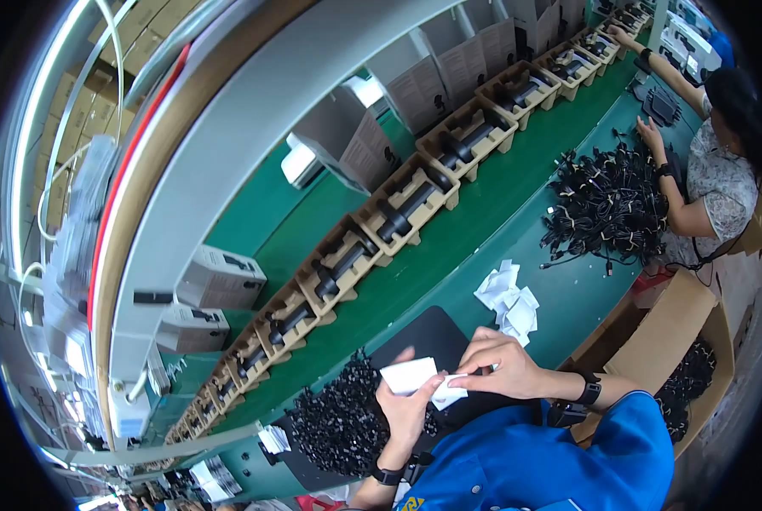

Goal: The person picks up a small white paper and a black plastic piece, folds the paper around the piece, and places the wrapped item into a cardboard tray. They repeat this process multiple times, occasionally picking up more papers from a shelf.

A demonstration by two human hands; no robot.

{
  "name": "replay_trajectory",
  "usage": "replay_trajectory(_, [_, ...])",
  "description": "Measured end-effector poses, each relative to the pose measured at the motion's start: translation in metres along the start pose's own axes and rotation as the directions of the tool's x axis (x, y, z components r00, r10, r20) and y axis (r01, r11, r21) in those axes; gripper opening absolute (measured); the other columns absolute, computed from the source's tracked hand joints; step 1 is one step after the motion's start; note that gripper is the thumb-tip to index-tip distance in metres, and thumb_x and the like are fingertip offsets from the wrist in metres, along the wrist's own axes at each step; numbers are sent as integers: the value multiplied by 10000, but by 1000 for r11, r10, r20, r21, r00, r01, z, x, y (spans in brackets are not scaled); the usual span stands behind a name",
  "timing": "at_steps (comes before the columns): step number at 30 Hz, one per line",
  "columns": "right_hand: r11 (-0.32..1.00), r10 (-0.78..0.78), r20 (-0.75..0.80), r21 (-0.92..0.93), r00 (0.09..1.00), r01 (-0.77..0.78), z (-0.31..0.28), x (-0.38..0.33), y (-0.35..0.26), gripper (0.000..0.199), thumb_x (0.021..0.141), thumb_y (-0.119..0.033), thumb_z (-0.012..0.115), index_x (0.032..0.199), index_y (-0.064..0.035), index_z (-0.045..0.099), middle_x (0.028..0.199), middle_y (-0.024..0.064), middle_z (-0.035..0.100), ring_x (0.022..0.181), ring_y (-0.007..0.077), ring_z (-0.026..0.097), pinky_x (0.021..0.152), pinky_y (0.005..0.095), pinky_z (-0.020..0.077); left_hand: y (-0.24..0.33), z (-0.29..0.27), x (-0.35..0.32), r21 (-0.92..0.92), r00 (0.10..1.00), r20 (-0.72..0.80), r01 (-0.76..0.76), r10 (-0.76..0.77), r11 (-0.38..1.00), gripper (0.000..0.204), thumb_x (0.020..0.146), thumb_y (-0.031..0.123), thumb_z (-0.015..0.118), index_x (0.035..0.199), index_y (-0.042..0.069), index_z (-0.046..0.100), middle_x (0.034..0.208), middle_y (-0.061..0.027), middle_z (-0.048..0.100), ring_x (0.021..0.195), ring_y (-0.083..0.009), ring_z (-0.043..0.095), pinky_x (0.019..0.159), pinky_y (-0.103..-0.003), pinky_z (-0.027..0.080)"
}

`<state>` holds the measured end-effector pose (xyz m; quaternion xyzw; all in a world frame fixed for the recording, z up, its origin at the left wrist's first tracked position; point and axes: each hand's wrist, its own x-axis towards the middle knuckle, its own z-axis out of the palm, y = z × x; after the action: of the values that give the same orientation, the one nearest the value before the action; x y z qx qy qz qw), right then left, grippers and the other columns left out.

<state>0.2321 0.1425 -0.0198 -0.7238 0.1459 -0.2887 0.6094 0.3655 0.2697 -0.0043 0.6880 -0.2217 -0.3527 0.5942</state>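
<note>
At the near edge, the left hand [400,410] is gripping a white paper packet [408,375] between thumb and fingers, its thumb also meeting a small white slip [450,392]. The right hand [513,366] is pinching that slip by its other side, just right of the packet. Both papers are being held above a black mat [436,328] on the green counter [500,247]. Small black parts [334,417] are lying heaped left of the left hand. At right, an open cardboard box [658,328] is containing black cables [686,383]. Folded white sheets [508,302] are lying loose beyond the right hand. Farther out, brown trays [451,198] are forming a line, carrying black devices [406,213]; printed cartons [368,153] are standing behind. At far right, a co-worker [721,170] is extending one arm toward the end trays, the other hand hovering near bundled black leads [606,200]; whether that hand is gripping anything cannot be told.
</note>
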Motion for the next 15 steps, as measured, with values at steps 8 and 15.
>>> replay_trajectory(8, [973,228,305,-29,925,-230,-11,8,35,273,766,-299,700,760,-28,667,718,60,638,616,169,572,539,316,442,-9,-5,35,437,934,330,-278,135,855,389,765,-20,667,1139,-46,563,911,-135,659,849,-166,621,774,-291,504])
replay_trajectory(15, [936,321,302,44,898,-350,-37,25,57,238,794,-277,672,779,-40,658,727,71,637,655,166,606,568,305,453,-6,6,83,604,884,467,-336,20,723,273,885,52,511,1145,11,583,919,-133,672,744,-170,653,707,-250,521])
